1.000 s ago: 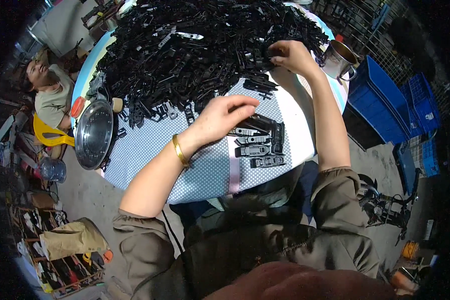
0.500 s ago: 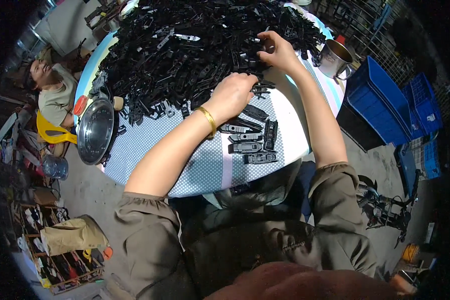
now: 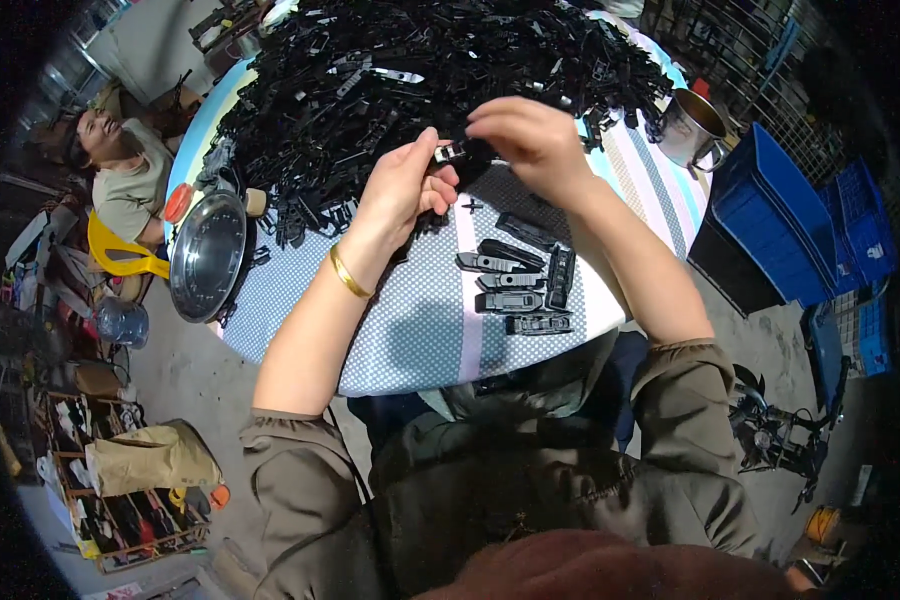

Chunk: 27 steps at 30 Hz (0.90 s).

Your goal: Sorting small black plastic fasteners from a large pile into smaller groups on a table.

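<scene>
In the head view, the left hand (image 3: 394, 188) pinches a small black part (image 3: 452, 152) at its pale left end, thumb against it, above the near edge of the black pile (image 3: 370, 110). The part's visible length runs roughly left to right, toward the right hand (image 3: 538, 150), which is just beside its dark end, fingers curled; whether they grip it cannot be told. Sorted black pieces (image 3: 510, 301) lie nearer the body, below the right hand. No writing on the part is readable.
</scene>
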Motion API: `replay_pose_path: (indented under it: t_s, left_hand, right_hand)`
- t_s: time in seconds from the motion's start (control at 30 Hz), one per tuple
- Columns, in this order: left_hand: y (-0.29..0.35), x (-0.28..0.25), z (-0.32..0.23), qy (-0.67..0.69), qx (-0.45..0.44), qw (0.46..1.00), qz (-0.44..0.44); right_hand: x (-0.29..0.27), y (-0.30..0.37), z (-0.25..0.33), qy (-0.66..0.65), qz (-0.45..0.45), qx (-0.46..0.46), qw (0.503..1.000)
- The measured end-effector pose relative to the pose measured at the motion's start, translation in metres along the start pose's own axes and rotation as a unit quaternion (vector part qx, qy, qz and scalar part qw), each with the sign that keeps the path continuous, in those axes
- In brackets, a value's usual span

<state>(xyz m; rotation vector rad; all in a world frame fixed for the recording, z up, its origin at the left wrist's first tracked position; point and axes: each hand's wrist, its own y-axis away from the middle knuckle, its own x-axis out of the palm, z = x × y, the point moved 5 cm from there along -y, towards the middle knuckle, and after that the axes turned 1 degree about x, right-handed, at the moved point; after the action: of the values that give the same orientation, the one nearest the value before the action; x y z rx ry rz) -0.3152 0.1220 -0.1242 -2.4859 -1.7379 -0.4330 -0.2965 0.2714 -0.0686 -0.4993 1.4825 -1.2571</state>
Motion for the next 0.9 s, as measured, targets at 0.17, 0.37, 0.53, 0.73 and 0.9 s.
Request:
replay_pose_path:
  t_s: [0.17, 0.37, 0.53, 0.73, 0.9]
  left_hand:
    - [0.003, -0.008, 0.000, -0.005, -0.008, 0.999, -0.032]
    - [0.004, -0.002, 0.001, 0.023, 0.044, 0.999, -0.010]
    - [0.004, -0.009, -0.004, 0.008, 0.064, 0.997, -0.044]
    - [0.004, -0.010, -0.006, -0.059, 0.080, 0.994, -0.048]
    - [0.002, -0.012, 0.000, -0.021, 0.053, 0.998, -0.031]
  right_hand:
    - [0.015, -0.001, 0.012, -0.036, 0.078, -0.013, 0.996]
    - [0.021, 0.003, 0.008, -0.022, 0.074, 0.038, 0.996]
    - [0.013, -0.001, 0.004, -0.034, 0.050, 0.063, 0.996]
    - [0.009, -0.003, 0.002, -0.033, 0.094, 0.027, 0.995]
    - [0.018, -0.002, 0.011, -0.037, 0.120, -0.002, 0.992]
